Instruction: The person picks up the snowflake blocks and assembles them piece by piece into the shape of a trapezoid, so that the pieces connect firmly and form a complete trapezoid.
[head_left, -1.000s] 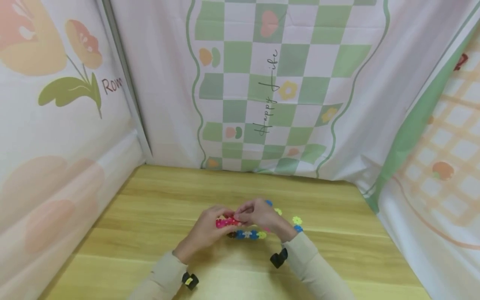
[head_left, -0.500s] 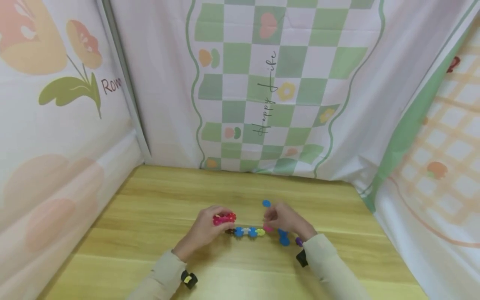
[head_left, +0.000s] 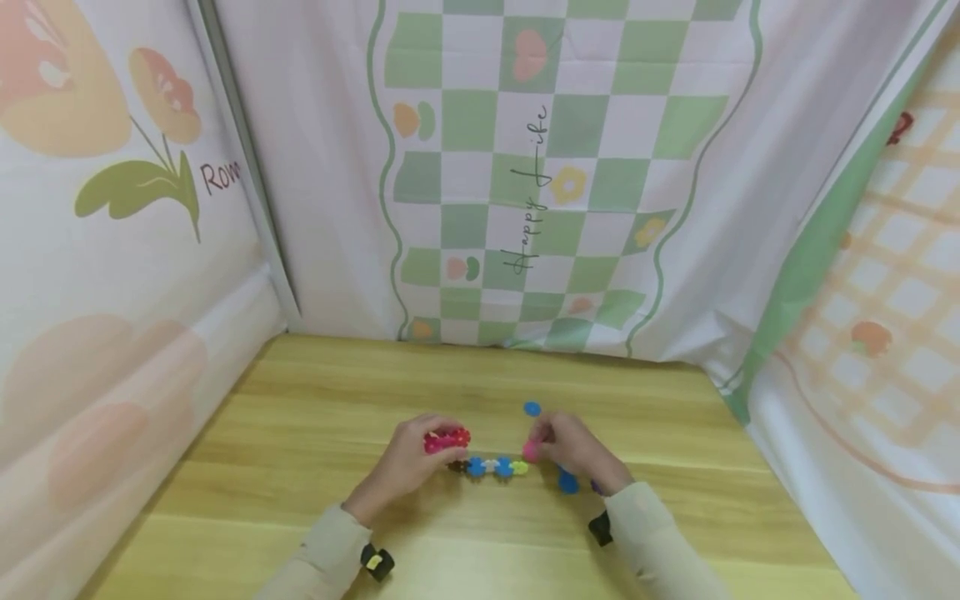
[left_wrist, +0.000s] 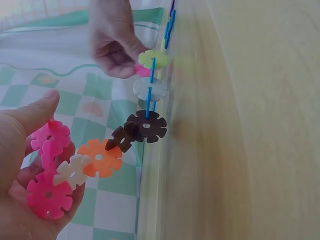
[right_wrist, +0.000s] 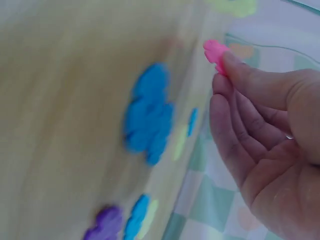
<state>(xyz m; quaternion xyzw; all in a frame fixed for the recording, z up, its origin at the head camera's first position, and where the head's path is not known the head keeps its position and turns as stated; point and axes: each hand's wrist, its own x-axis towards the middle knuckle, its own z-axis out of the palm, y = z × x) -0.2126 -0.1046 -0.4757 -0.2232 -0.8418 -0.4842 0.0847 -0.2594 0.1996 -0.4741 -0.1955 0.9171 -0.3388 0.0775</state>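
My left hand (head_left: pixel 408 458) holds one end of a chain of interlocking snowflake discs (left_wrist: pixel 110 162), thumb above and fingers curled under the hot-pink pieces (left_wrist: pixel 57 202). From there the chain runs through white, orange, brown, blue and white to a yellow-green disc (left_wrist: pixel 159 60) at its far end. My right hand (head_left: pixel 573 446) pinches a single pink snowflake disc (right_wrist: pixel 215 52) between thumb and forefinger, close beside that yellow-green end. Its other fingers are curled loosely below.
Loose blue discs (right_wrist: pixel 147 115) lie on the wooden table (head_left: pixel 345 383) near my right hand, one blue disc (head_left: pixel 532 408) farther back. A purple disc (right_wrist: pixel 105 225) is partly covered by the right wrist in the head view. Patterned curtains (head_left: pixel 480 250) border the table.
My right hand has left the red and pink end of the chain, moved right, and picked up the pink disc from the table. My left hand keeps holding the chain in nearly the same place.
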